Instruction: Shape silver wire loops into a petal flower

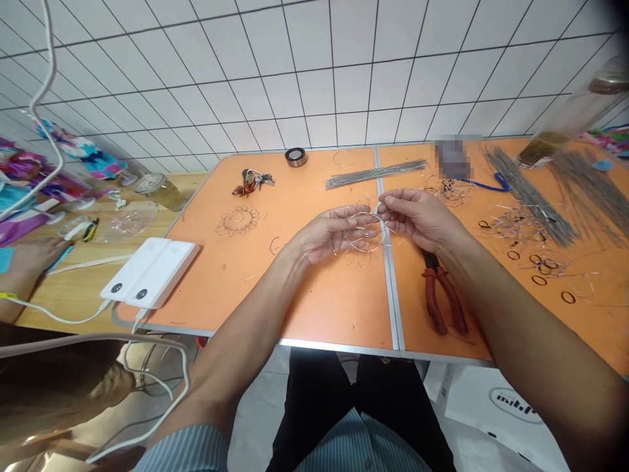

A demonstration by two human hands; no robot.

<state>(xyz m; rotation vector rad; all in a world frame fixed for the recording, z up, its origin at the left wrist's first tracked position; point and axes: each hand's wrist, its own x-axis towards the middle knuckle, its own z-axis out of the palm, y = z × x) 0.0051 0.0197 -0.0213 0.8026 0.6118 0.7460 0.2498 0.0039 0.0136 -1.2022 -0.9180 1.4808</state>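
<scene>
Over the orange table, my left hand (pixel 327 235) holds a wire ring with looped petals (pixel 364 250), its fingers closed around the ring's left side. At the ring's upper right, my right hand (pixel 417 213) pinches thin wire between thumb and forefinger. Whether that wire is a separate strand or part of the ring I cannot tell. Pliers with red handles (pixel 437 301) lie beneath my right wrist, their jaws partly hidden. A similar looped wire ring (pixel 238 221) rests on the table to the left.
A bundle of straight wires (pixel 376 174) lies at the back, with more wire bundles (pixel 533 196) and small dark rings (pixel 539 280) on the right. White power banks (pixel 150 272) with cables stand at left. Another person's hand (pixel 44 252) is at far left. A tall jar (pixel 565 124) stands back right.
</scene>
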